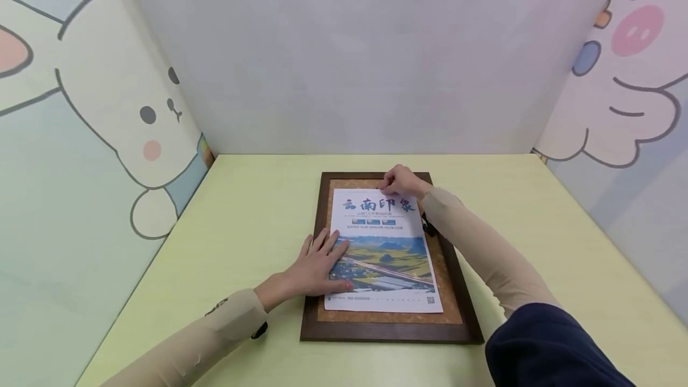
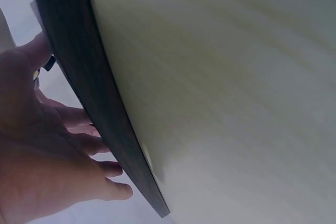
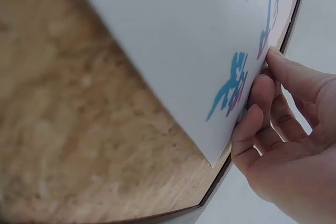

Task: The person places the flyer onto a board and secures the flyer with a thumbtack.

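A printed paper poster (image 1: 383, 267) with large blue characters and a landscape picture lies on a cork board (image 1: 451, 310) in a dark brown frame (image 1: 392, 332). My left hand (image 1: 317, 267) rests on the poster's lower left side with its fingers spread. From below, the left wrist view shows that hand (image 2: 47, 145) beyond the frame's dark edge (image 2: 100, 87). At the poster's top edge, my right hand (image 1: 404, 183) has its fingers curled. Close up, the thumb and fingertips of the right hand (image 3: 286, 124) pinch that edge; a small item between them would be hidden.
The framed board stands on a pale yellow-green table (image 1: 252, 220). Behind it rises a plain grey-white wall (image 1: 365, 64). Side panels carry a cartoon rabbit (image 1: 129, 94) and a cartoon pig (image 1: 634, 88). A small black item (image 1: 429, 226) shows beside my right sleeve.
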A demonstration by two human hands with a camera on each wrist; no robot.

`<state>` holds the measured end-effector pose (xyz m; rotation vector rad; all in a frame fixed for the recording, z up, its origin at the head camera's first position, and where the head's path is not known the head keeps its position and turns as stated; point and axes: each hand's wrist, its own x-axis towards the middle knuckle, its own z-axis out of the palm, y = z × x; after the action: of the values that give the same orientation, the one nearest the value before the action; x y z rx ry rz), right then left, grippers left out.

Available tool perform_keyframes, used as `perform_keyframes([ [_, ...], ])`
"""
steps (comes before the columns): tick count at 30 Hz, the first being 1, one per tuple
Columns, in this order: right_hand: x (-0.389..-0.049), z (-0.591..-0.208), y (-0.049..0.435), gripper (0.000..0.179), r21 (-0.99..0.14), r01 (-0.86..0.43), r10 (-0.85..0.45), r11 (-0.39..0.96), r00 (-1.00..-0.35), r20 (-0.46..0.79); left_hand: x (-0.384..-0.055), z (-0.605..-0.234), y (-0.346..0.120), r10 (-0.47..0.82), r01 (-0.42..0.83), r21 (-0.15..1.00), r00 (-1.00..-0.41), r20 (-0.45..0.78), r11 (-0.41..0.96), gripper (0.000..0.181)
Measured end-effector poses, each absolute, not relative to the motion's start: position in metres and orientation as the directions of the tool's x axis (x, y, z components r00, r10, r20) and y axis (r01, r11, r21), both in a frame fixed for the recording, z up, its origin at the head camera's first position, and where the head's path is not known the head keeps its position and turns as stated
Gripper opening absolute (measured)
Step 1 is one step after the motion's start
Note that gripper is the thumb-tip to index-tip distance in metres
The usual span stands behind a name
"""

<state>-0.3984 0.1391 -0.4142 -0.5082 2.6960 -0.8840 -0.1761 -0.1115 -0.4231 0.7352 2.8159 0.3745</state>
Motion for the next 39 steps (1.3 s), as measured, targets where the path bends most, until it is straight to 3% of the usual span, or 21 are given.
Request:
perform_keyframes([
  [11,-0.396,-0.403,0.139,0.008,-0.609,-0.230,-0.395,0.759,-0.906,-0.150,-0.176,-0.420,-0.110,0.495,0.447,0.286,-0.861,-0.120,0.847,0.089],
  [21,-0.400,-0.412,0.148,0.020,-0.677,-0.160,-0.340,0.718,-0.930,-0.141,-0.183,-0.420,-0.108,0.502,0.455,0.277,-0.855,-0.129,0.846,0.089],
  [39,-0.393,-0.411,0.145,0.012,-0.612,-0.128,-0.299,0.781,-0.936,-0.185,-0.182,-0.422,-0.102,0.520,0.472,0.270,-0.842,-0.146,0.839,0.092],
])
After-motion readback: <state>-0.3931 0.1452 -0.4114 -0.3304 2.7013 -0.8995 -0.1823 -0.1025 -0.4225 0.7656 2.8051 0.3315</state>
